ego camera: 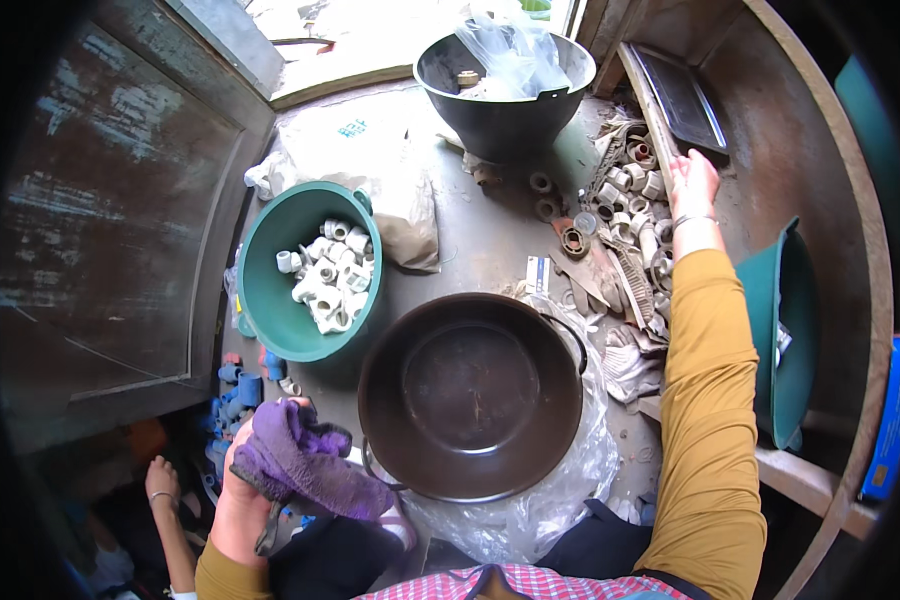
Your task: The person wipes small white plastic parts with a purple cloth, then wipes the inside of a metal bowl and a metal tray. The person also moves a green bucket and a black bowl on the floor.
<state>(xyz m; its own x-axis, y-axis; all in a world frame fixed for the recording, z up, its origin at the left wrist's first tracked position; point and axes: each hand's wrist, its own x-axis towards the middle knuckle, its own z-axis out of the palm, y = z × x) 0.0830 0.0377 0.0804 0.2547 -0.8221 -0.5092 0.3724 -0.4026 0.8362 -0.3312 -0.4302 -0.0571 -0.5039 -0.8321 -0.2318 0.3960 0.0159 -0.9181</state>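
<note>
My left hand is closed around a purple cloth, which hangs over the floor left of a dark brown basin. My right hand reaches forward to the front edge of a wooden shelf; its fingers are partly curled, and whether they grip the board cannot be made out. Below that hand lies a pile of dusty pipe fittings. The brown basin stands on clear plastic sheeting and holds nothing visible. White pipe fittings lie in a green basin, tilted at the left.
A black bucket with a plastic bag stands at the back, beside a pale sack. Blue fittings and a wooden door are at left. Another person's hand shows lower left. Another green basin leans at right.
</note>
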